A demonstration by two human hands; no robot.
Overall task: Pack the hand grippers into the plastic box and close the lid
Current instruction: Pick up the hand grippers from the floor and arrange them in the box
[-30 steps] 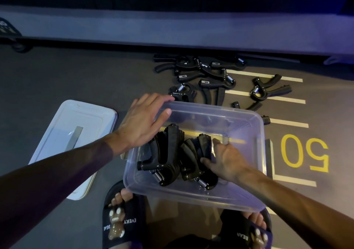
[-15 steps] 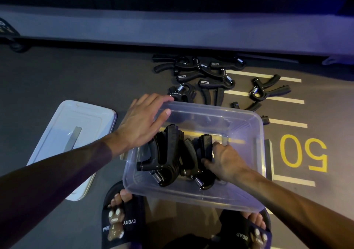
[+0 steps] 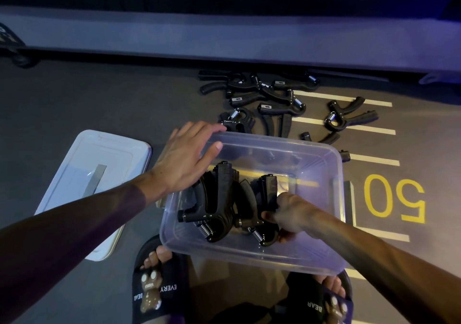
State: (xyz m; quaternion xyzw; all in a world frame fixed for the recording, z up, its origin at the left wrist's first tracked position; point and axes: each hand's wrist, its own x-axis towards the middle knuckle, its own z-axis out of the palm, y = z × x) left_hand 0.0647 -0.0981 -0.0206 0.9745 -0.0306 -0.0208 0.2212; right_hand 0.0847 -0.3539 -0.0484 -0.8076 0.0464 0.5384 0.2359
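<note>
On dark grey gym flooring point(image 3: 74, 104) with white stripes and a yellow "50" point(image 3: 394, 199), near a low ledge, loose black hand grippers point(image 3: 264, 94) lie beyond my clear plastic box point(image 3: 334, 164). White lid point(image 3: 82, 174) sits off, left. My left hand point(image 3: 184, 159), fingers spread, rests on the box rim; my right hand point(image 3: 291, 216) pinches a gripper point(image 3: 264, 206) inside, beside another sprung one point(image 3: 219, 204).

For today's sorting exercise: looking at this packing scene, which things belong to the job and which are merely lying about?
Part of the job:
clear plastic box
hand grippers in the box
loose hand grippers on the floor
white lid beside the box
left hand on the box rim
right hand holding a gripper

Just lying about:
yellow "50" floor marking
white floor lines
slippers
</note>
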